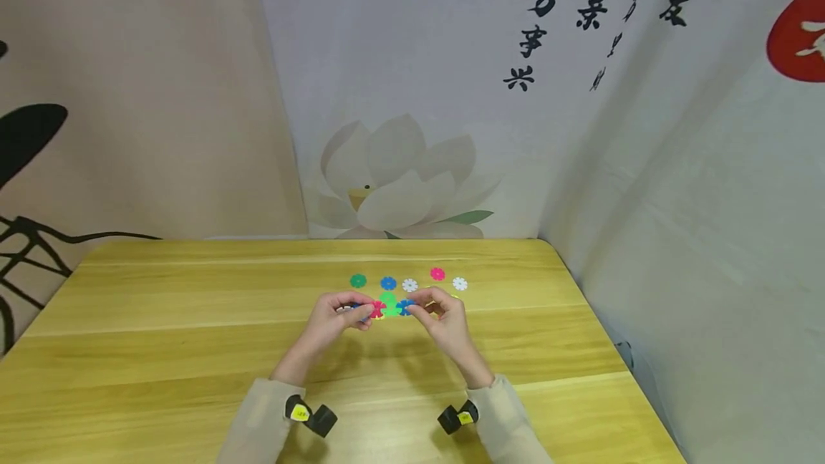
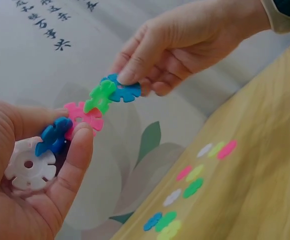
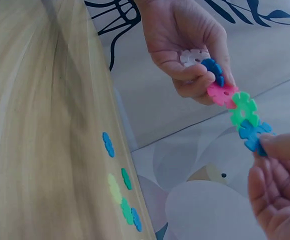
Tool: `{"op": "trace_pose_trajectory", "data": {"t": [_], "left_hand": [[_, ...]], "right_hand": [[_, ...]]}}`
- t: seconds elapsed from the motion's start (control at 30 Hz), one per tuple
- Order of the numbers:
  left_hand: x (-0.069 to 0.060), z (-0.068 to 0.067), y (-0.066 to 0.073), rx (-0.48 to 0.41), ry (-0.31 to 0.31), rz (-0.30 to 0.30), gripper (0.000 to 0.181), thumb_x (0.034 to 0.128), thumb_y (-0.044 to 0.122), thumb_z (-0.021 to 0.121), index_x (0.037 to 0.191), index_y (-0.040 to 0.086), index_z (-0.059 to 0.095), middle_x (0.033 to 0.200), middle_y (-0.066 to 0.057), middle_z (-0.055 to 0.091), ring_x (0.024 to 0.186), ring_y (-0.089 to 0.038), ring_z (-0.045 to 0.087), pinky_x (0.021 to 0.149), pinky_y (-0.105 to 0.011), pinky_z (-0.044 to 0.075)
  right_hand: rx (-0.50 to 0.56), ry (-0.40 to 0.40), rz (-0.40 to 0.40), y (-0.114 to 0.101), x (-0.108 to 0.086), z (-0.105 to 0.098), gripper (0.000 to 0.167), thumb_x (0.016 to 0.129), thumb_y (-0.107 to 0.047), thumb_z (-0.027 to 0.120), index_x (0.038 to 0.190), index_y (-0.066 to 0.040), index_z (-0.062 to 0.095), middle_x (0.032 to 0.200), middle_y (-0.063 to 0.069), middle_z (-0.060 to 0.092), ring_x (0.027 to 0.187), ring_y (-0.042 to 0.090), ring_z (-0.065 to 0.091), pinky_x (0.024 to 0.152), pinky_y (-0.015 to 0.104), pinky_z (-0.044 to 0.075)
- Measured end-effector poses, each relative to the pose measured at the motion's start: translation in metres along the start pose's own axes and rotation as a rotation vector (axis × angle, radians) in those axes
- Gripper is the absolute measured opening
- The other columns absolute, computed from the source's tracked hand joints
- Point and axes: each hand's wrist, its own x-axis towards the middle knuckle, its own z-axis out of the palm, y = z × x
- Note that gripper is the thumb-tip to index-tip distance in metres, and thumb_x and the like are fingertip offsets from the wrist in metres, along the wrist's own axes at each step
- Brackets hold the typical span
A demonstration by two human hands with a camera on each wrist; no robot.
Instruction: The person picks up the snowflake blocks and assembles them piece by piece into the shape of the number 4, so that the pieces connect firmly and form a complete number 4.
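Note:
Between the two hands, above the table, runs a chain of notched plastic snowflake discs joined edge to edge. It goes from a white disc (image 2: 32,172) through a blue disc (image 2: 52,137) and a pink disc (image 2: 87,119) to a green disc (image 2: 100,97) and an end blue disc (image 2: 127,93). My left hand (image 1: 331,319) pinches the pink disc between thumb and fingers, with the white and inner blue discs over its palm. My right hand (image 1: 446,319) pinches the end blue disc by its outer edge. That disc meets the green one, their slots overlapping.
Loose discs lie toward the far side of the wooden table (image 1: 193,321): a green one (image 1: 358,281), a blue one (image 1: 388,283), a white one (image 1: 409,285) and a pink one (image 1: 437,274) among several. Printed cloth (image 1: 412,56) hangs behind the table.

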Motion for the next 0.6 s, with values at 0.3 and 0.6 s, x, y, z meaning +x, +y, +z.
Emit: {"op": "trace_pose_trajectory", "data": {"t": [0.3,0.6], "left_hand": [[-0.002,-0.006,-0.006,-0.158,-0.072,-0.001,0.036,0.0915,0.001,0.053,0.117,-0.023,0.046,0.098,-0.007,0.063,0.078,-0.014,0.066,0.077,-0.028,0.057],[-0.004,-0.002,-0.021,-0.394,-0.169,0.074,0.035,0.0882,-0.009,0.052,0.122,0.003,0.055,0.103,-0.005,0.066,0.093,-0.015,0.065,0.091,-0.033,0.051]], "right_hand": [[0.101,0.061,0.187,0.005,-0.001,0.0,0.005,0.081,0.014,0.063,0.086,0.015,0.063,0.074,0.029,0.06,0.059,0.011,0.055,0.052,0.023,0.052],[0.24,0.149,0.267,0.025,-0.002,0.002,0.009,0.082,0.011,0.063,0.088,0.018,0.061,0.077,0.03,0.061,0.06,0.007,0.06,0.058,0.02,0.055]]}}
